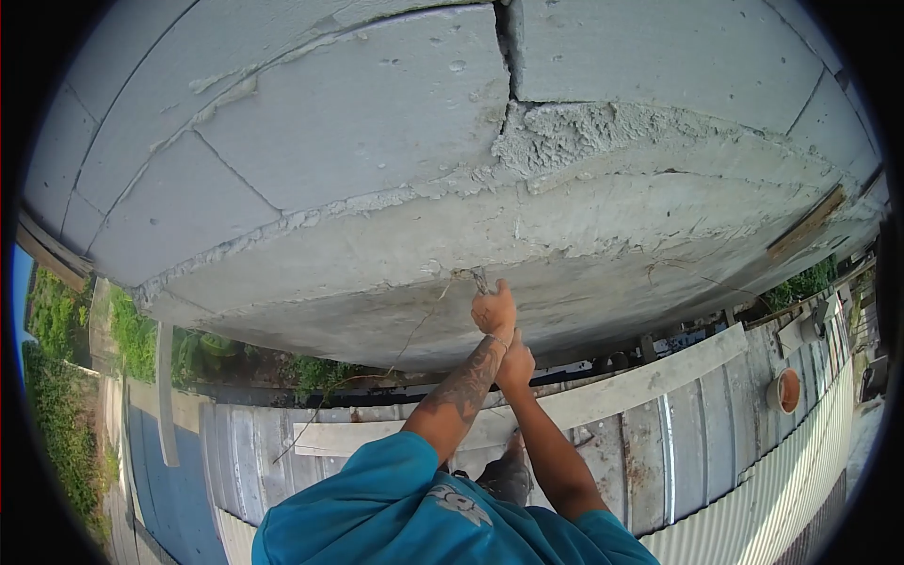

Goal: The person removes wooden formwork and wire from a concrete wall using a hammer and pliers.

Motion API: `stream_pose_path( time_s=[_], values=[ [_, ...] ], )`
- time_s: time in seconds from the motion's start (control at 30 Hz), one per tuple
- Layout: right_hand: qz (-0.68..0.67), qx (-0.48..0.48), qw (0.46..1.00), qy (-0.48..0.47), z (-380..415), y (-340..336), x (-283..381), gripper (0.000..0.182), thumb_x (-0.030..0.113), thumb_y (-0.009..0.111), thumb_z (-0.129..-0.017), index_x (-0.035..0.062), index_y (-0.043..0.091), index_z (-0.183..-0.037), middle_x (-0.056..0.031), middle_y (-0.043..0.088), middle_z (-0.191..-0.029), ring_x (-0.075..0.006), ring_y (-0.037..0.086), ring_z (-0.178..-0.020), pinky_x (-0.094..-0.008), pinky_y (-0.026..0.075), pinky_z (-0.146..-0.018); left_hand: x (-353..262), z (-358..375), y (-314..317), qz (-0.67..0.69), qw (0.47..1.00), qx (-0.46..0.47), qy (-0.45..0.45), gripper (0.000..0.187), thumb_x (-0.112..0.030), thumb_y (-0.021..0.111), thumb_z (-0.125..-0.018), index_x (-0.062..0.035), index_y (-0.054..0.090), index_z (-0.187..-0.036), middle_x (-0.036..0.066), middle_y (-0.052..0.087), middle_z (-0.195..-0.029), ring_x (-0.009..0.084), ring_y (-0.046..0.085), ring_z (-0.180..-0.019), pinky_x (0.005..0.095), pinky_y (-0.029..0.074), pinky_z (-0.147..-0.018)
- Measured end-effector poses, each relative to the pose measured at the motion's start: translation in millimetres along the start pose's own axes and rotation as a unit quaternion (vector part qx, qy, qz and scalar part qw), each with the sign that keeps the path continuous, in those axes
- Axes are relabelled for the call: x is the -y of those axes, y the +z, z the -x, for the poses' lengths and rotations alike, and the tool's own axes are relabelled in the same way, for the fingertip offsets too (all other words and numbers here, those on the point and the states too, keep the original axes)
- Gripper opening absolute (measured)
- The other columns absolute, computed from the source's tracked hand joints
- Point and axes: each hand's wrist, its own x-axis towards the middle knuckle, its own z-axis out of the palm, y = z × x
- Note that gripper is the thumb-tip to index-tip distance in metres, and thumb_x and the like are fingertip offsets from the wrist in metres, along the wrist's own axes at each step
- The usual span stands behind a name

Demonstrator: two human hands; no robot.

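My left hand [494, 311], at the end of a tattooed forearm, is closed around a short grey metal tool [480, 281]. The tool's tip meets the concrete band [377, 245] of the wall, right where a thin wire [441, 299] comes out. Most of the tool is hidden in the fist, and I cannot tell its kind. Just below, my right hand [515, 365] is closed against my left wrist, its fingers wrapped around it. Both arms reach forward to the wall.
Pale blocks [367, 104] rise above the band, with rough mortar [603, 137] and a dark vertical gap. Below lie a metal sheet roof [650, 452] and a long board [565, 400]. A round bucket [783, 390] stands at right. Plants [132, 330] grow at left.
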Motion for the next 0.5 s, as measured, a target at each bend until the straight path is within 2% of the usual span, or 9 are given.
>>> stream_pose_path(
  time_s=[0.03, 0.07, 0.17, 0.2, 0.27, 0.37, 0.4, 0.43, 0.5],
  values=[
    [-0.015, -0.040, 0.997, -0.069, -8, 26, -22, 0.028, 0.028, 0.066, -0.078, 0.0060, 0.050, -0.083, -0.0129, 0.061, -0.063, -0.0335, 0.061, -0.057, -0.0453, 0.046, -0.053, 9, 1, -9, 0.053, 0.997, 0.063, 0.000, 0.038, -0.035, 0.063, -0.077, 0.0025, 0.063, -0.074, 0.020, 0.066, -0.078, 0.0318, 0.065, -0.080, 0.0406, 0.051, -0.071],
    [-0.167, 0.127, 0.977, 0.026, -9, 24, -26, 0.027, 0.028, 0.065, -0.080, 0.0075, 0.048, -0.077, -0.0087, 0.056, -0.059, -0.0285, 0.055, -0.051, -0.0416, 0.043, -0.050, 17, -2, -21, 0.106, 0.987, 0.124, 0.002, 0.036, -0.034, 0.064, -0.078, 0.0014, 0.063, -0.072, 0.018, 0.066, -0.078, 0.0287, 0.066, -0.079, 0.0380, 0.051, -0.069],
    [-0.522, 0.499, 0.655, 0.221, -25, -9, -17, 0.029, 0.023, 0.060, -0.084, 0.0140, 0.040, -0.065, 0.0056, 0.035, -0.050, -0.0092, 0.031, -0.038, -0.0287, 0.031, -0.040, 13, -20, -38, 0.310, 0.875, 0.362, -0.085, 0.032, -0.034, 0.061, -0.081, -0.0022, 0.062, -0.078, 0.012, 0.067, -0.076, 0.0222, 0.066, -0.073, 0.0338, 0.051, -0.064],
    [-0.506, 0.504, 0.666, 0.216, -24, -7, -23, 0.028, 0.024, 0.060, -0.084, 0.0138, 0.040, -0.067, 0.0055, 0.035, -0.051, -0.0094, 0.032, -0.039, -0.0289, 0.031, -0.040, 18, -22, -44, 0.375, 0.805, 0.438, -0.138, 0.030, -0.034, 0.059, -0.083, -0.0034, 0.062, -0.082, 0.009, 0.067, -0.075, 0.0206, 0.066, -0.070, 0.0330, 0.051, -0.063],
    [-0.476, 0.506, 0.692, 0.196, -37, 12, -36, 0.026, 0.024, 0.060, -0.085, 0.0134, 0.040, -0.070, 0.0054, 0.036, -0.051, -0.0100, 0.034, -0.040, -0.0293, 0.032, -0.040, 27, -30, -27, 0.198, 0.941, 0.273, -0.025, 0.033, -0.033, 0.059, -0.082, -0.0003, 0.062, -0.078, 0.014, 0.065, -0.072, 0.0255, 0.065, -0.070, 0.0371, 0.050, -0.065],
    [-0.199, 0.112, 0.973, -0.015, -17, 40, -39, 0.037, 0.028, 0.067, -0.077, 0.0043, 0.043, -0.090, -0.0121, 0.055, -0.060, -0.0319, 0.055, -0.051, -0.0386, 0.042, -0.048, 23, -19, 7, 0.015, 0.996, 0.004, 0.084, 0.038, -0.033, 0.059, -0.080, 0.0046, 0.062, -0.074, 0.024, 0.061, -0.067, 0.0341, 0.064, -0.070, 0.0445, 0.047, -0.069],
    [-0.055, -0.051, 0.989, -0.129, -4, 35, -27, 0.041, 0.030, 0.069, -0.076, 0.0023, 0.043, -0.091, -0.0167, 0.058, -0.063, -0.0376, 0.059, -0.056, -0.0406, 0.044, -0.050, 20, -14, 12, 0.028, 0.997, -0.016, 0.068, 0.039, -0.034, 0.060, -0.079, 0.0048, 0.061, -0.071, 0.023, 0.061, -0.066, 0.0332, 0.064, -0.070, 0.0439, 0.047, -0.069],
    [-0.045, -0.011, 0.999, -0.019, 1, 27, -15, 0.052, 0.037, 0.071, -0.072, -0.0023, 0.043, -0.090, -0.0275, 0.059, -0.072, -0.0470, 0.058, -0.075, -0.0448, 0.046, -0.058, 18, -11, 17, 0.041, 0.997, -0.036, 0.051, 0.040, -0.034, 0.061, -0.079, 0.0049, 0.060, -0.069, 0.022, 0.061, -0.064, 0.0323, 0.064, -0.070, 0.0433, 0.047, -0.068],
    [-0.144, 0.003, 0.981, -0.132, -14, 55, -42, 0.047, 0.040, 0.068, -0.076, 0.0012, 0.045, -0.086, -0.0189, 0.057, -0.063, -0.0397, 0.058, -0.061, -0.0410, 0.044, -0.051, 24, -9, 2, 0.026, 0.998, -0.001, 0.058, 0.040, -0.035, 0.063, -0.078, 0.0039, 0.060, -0.068, 0.022, 0.062, -0.067, 0.0317, 0.064, -0.072, 0.0432, 0.048, -0.069]
  ],
)
